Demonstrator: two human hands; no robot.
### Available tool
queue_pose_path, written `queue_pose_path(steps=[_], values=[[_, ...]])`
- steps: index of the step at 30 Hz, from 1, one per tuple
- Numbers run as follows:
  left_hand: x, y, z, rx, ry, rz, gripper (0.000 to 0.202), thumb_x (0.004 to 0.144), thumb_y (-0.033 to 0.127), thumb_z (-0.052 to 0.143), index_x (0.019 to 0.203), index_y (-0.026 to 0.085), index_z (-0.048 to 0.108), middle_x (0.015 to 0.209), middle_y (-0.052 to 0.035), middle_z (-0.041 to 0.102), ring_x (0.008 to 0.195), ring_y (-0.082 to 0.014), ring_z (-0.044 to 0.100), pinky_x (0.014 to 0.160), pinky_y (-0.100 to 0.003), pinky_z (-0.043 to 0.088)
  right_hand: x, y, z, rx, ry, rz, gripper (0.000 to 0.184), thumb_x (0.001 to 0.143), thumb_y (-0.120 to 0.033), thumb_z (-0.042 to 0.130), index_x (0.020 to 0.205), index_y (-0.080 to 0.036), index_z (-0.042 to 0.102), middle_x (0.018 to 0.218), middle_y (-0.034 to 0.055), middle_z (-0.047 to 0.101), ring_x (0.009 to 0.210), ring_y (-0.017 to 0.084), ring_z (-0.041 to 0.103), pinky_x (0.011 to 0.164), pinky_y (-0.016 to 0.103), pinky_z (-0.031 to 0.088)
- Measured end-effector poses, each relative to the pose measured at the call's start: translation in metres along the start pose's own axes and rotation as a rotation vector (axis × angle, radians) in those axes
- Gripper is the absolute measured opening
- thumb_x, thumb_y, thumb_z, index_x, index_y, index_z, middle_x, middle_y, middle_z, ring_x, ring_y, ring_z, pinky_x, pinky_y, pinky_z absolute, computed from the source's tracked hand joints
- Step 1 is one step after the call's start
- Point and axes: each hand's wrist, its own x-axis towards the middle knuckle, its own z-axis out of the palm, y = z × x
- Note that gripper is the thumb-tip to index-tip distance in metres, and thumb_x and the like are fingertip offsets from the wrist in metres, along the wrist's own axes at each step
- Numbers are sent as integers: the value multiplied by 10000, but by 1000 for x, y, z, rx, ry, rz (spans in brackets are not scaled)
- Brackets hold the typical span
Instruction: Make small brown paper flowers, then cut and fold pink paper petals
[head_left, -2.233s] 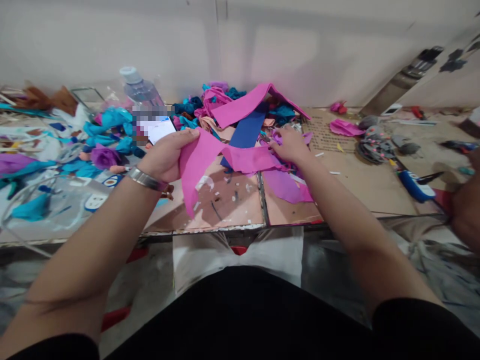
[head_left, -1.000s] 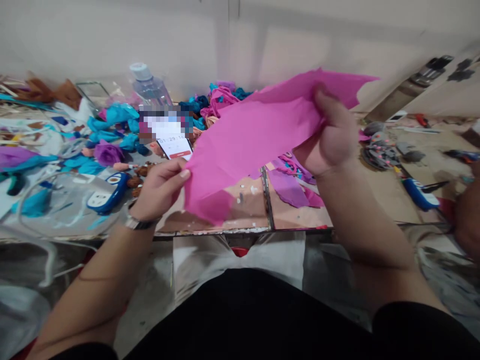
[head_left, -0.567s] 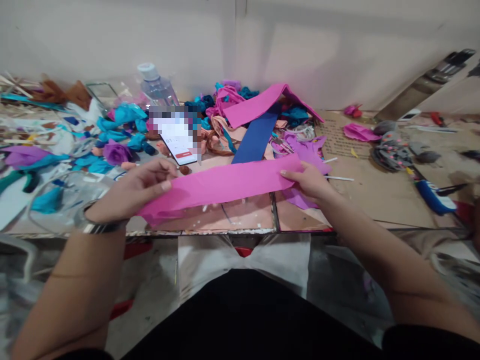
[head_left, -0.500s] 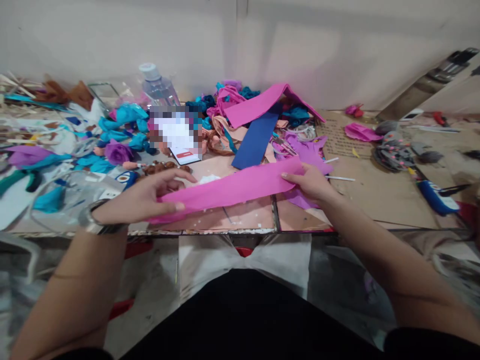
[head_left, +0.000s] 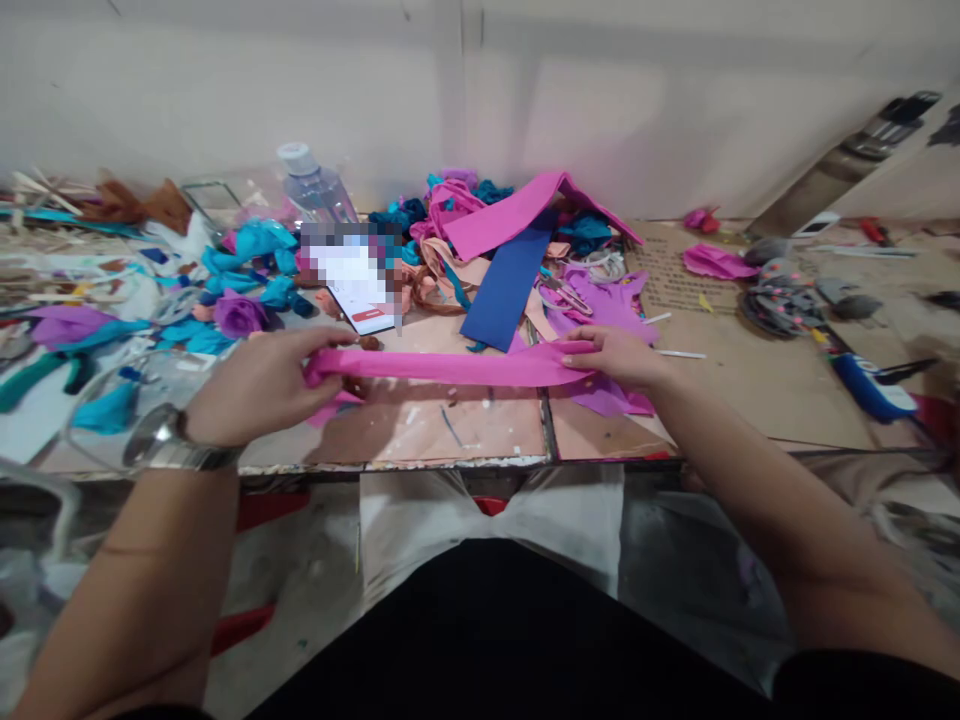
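A long pink crepe paper strip (head_left: pixel 442 368) is stretched level above the front of the table, between my two hands. My left hand (head_left: pixel 262 380), with a watch at its wrist, is closed on the strip's left end, and a bit of pink hangs below the fingers. At the other end, my right hand (head_left: pixel 619 358) pinches the strip between thumb and fingers. Purple paper (head_left: pixel 611 390) lies under my right hand. Behind the strip, a dark blue strip (head_left: pixel 510 285) and a folded pink strip (head_left: pixel 517 220) rest on a heap of scraps.
A phone (head_left: pixel 360 290) leans before a clear bottle (head_left: pixel 315 185). Blue and purple paper flowers (head_left: pixel 240 312) crowd the left. Scissors (head_left: pixel 566 295) lie among the scraps. On the right are cardboard (head_left: pixel 720 370), a blue tool (head_left: pixel 874 390) and a dark tumbler (head_left: pixel 847 165).
The pink strip has gone from slanted and broad to level and narrower, drawn straight between the hands. My left hand has turned and closed more around its end, moving slightly left.
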Motion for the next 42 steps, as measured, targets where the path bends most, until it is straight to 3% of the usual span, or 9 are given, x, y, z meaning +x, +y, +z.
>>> queue_pose_path(steps=[4, 7, 13, 19, 23, 27, 30, 35, 42], values=[[-2, -8, 6, 201, 438, -53, 541, 1003, 420, 589, 1407, 132, 804, 1274, -196, 825, 1200, -414, 791, 1044, -533, 611, 2, 3, 0, -14, -120, 13, 382, 713, -330, 1029, 1046, -236, 867, 994, 20, 887, 813, 191, 764, 688, 264, 610], [-6, -21, 5, 234, 540, -58, 601, 940, 400, 632, 1437, 96, 780, 1282, -219, 804, 1245, -434, 761, 1091, -568, 601, 8, 7, -1, -36, -107, -32, 371, 696, -368, 1040, 1001, -238, 872, 951, 21, 884, 770, 193, 750, 639, 267, 586], [-7, -31, 0, 377, 293, -119, 603, 1031, 433, 546, 1459, 82, 786, 1337, -255, 790, 1253, -471, 729, 1084, -587, 558, 19, 10, -5, -165, -67, -112, 330, 710, -389, 1021, 973, -240, 888, 909, 52, 875, 710, 214, 715, 605, 311, 537], [-13, -34, 9, 336, 106, -13, 537, 1115, 473, 471, 1242, 106, 842, 1169, -208, 799, 1146, -378, 734, 945, -461, 553, 18, 9, -4, -263, -68, -158, 343, 715, -346, 1036, 1015, -239, 909, 853, 41, 855, 707, 220, 703, 633, 319, 523], [-23, -43, 13, 382, 210, -68, 512, 1161, 457, 454, 1253, 148, 852, 1228, -169, 820, 1126, -334, 738, 955, -427, 534, 18, 9, -3, -162, -6, -139, 349, 674, -306, 1021, 987, -228, 890, 893, 33, 843, 769, 190, 697, 640, 278, 519], [-29, -53, 13, 368, 450, -193, 491, 1137, 468, 526, 1268, 140, 867, 1270, -187, 826, 1192, -358, 752, 1020, -452, 551, 22, 11, -3, 46, 7, -153, 371, 631, -303, 1050, 940, -240, 854, 863, 26, 803, 826, 175, 709, 673, 257, 563], [-32, -54, 13, 312, 485, -221, 486, 1116, 439, 553, 1304, 112, 859, 1293, -215, 812, 1251, -393, 747, 1086, -485, 562, 23, 13, -4, 90, 20, -158, 395, 607, -300, 1068, 931, -243, 850, 848, 19, 786, 831, 165, 718, 690, 251, 594], [-27, -41, 24, 278, 261, -131, 587, 1050, 264, 552, 1600, 97, 669, 1541, -249, 683, 1455, -410, 628, 1263, -553, 476, 18, 15, 0, 50, -11, -152, 437, 607, -310, 1089, 977, -248, 865, 1008, 46, 860, 901, 203, 767, 736, 289, 646], [-6, -20, 42, 233, 22, -6, 483, 1101, 309, 552, 1529, 191, 742, 1594, -143, 726, 1519, -394, 542, 1264, -557, 400, 18, 24, 6, 124, -65, -89, 413, 747, -571, 1023, 958, -239, 895, 901, 44, 864, 714, 178, 701, 607, 275, 547]])
